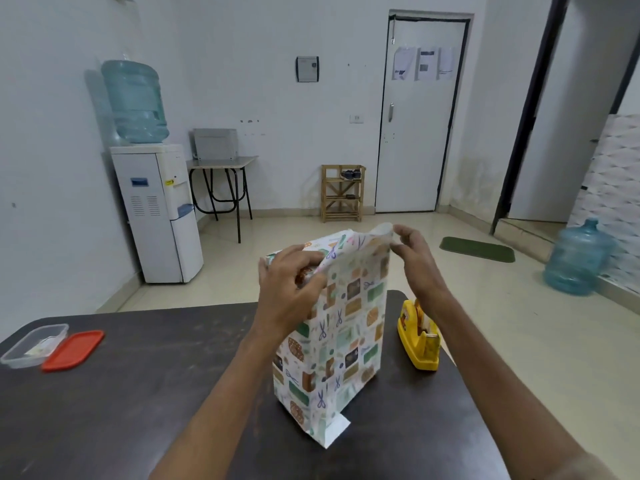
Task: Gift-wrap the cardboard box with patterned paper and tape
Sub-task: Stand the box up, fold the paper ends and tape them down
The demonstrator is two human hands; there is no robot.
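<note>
Cardboard box [332, 341], tall, in scissor-print white paper [349, 251], frame centre: top-end fold. Left hand [291, 282] grips paper; right hand [414, 258] hold unclear. Next: crease, tape.

left hand [291, 282] + right hand [415, 261] = 2 hands | wrapped box [332, 341] 1 | tape dispenser [419, 337] 1 | clear container [34, 344] 1 | red lid [73, 349] 1 | cooler jug [135, 102] + floor jug [576, 261] = 2 water jugs | water cooler [156, 216] 1 | green mat [477, 249] 1 | wooden rack [342, 194] 1

head view | wide-angle, worn high | faces forward and down over table [138, 393] toward door [419, 133] | wrapped box [332, 341] close, centre
</note>
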